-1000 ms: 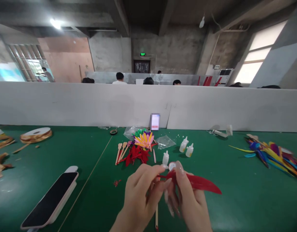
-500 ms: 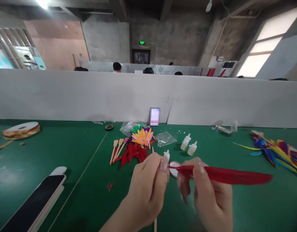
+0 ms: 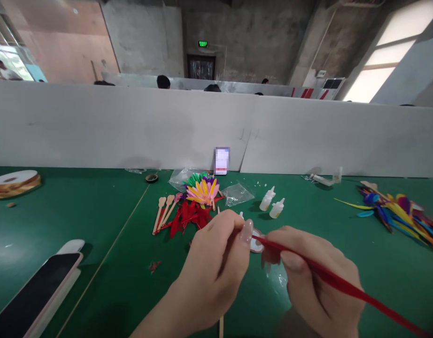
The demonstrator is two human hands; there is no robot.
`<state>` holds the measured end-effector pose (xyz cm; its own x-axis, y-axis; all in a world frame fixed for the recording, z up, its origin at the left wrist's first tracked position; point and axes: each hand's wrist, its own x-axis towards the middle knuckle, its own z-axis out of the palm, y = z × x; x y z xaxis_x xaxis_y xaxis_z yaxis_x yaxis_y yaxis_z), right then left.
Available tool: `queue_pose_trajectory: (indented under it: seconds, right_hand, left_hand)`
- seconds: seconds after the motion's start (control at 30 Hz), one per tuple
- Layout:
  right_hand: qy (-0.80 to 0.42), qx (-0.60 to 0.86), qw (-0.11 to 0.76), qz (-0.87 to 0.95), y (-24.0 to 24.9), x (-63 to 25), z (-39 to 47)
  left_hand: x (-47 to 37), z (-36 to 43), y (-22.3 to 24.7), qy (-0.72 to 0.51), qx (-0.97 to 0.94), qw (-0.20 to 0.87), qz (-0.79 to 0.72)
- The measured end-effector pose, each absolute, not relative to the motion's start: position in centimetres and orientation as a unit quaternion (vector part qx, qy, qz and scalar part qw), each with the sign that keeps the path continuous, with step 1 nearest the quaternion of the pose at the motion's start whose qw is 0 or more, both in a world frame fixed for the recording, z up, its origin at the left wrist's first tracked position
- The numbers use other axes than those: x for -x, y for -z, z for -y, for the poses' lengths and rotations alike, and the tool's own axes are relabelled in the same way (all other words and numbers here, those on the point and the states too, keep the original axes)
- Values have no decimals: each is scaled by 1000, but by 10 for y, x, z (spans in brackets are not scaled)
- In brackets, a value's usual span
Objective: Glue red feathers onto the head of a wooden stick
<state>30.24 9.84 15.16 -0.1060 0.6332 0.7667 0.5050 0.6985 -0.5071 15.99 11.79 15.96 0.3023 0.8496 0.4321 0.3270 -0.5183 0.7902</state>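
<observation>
A long red feather [image 3: 338, 281] slants down to the right across my hands. Its thin quill end is pinched between the thumb and fingers of my left hand [image 3: 216, 263]. Farther along the feather, my right hand [image 3: 318, 277] is closed on it with thumb and fingers. Below my left hand a wooden stick [image 3: 221, 326] shows; whether that hand holds it or it lies on the table, I cannot tell. A round white disc with a reddish rim [image 3: 257, 243] is partly hidden behind my fingers.
Red feathers [image 3: 190, 216], a pink and yellow feather bunch [image 3: 203, 191] and wooden sticks [image 3: 159, 215] lie ahead. Two white bottles [image 3: 267, 198] stand right of them. Colourful feathers [image 3: 399, 211] lie far right, a black-topped device [image 3: 36, 295] at left. A white partition [image 3: 132, 126] closes the back.
The feather has turned from nearly level to slanting down rightward, its broad side now almost edge-on. My right hand has rotated and shifted slightly right. The view has tilted downward.
</observation>
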Motion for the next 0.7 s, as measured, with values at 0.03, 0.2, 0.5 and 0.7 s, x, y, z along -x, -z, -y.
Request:
queue_pose_trajectory:
  seconds: [0.03,0.2,0.5,0.7]
  right_hand:
    - [-41,379,535,754,-152,-304,-100]
    - [25,357,505,785,-156,-303,-105]
    - [19,337,541,770,-158,-300,-104]
    - [-8,341,548,764,-157,-300,-105]
  left_hand:
    - [-159,-118,-160,-433,-754,293,-396]
    - [-155,-119,-158,-441,-767,221,-411]
    - [-151,-117,-159,-432,-776,238,-392]
    - [-150,-116,-161,-424,-752,321,-389]
